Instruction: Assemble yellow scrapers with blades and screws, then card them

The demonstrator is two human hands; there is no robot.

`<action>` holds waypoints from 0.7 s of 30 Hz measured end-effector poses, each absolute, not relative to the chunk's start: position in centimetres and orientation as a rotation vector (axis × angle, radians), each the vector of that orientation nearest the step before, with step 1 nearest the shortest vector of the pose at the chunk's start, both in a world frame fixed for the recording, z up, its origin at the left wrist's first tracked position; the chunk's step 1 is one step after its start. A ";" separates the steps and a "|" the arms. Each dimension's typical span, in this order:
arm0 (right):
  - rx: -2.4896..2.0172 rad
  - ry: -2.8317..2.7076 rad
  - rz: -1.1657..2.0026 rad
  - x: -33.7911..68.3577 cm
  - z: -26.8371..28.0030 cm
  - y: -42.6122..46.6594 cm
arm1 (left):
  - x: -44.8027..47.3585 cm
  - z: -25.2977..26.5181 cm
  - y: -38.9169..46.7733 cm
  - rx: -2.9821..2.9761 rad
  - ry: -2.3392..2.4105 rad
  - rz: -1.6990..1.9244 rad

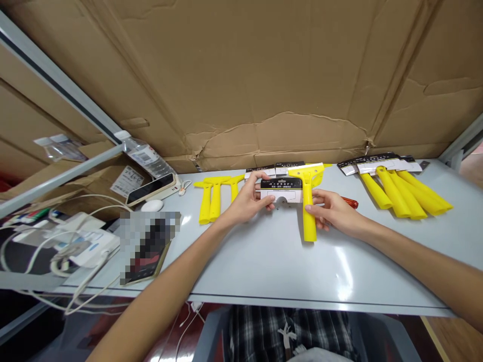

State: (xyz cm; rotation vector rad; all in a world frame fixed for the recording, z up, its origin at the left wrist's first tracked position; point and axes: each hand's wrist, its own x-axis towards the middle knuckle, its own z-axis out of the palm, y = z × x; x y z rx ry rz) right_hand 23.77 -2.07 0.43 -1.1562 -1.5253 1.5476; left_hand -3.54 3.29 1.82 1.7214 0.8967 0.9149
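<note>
Near the pale grey counter (pixel 264 261) centre, left hand (pixel 247 201) pinches a black-and-white card sleeve (pixel 281 191). Right hand (pixel 332 211) fingers close round the yellow plastic scraper handle (pixel 308 216), steadying it so the sleeve aligns.

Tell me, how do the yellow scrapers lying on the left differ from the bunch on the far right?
The left scrapers lie bare, with no card on their heads; the right scrapers each wear a black-and-white card sleeve over the head. The left ones point their handles straight toward the person, while the right ones fan out slanting rightward. Neither hand touches either group. Both groups are the same yellow plastic T-shape, lying flat on the grey table.
</note>
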 end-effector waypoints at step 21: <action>-1.167 -1.332 1.283 25.7 1.7 -1.2 | -3.5 2.5 2.6 1.618 0.785 0.740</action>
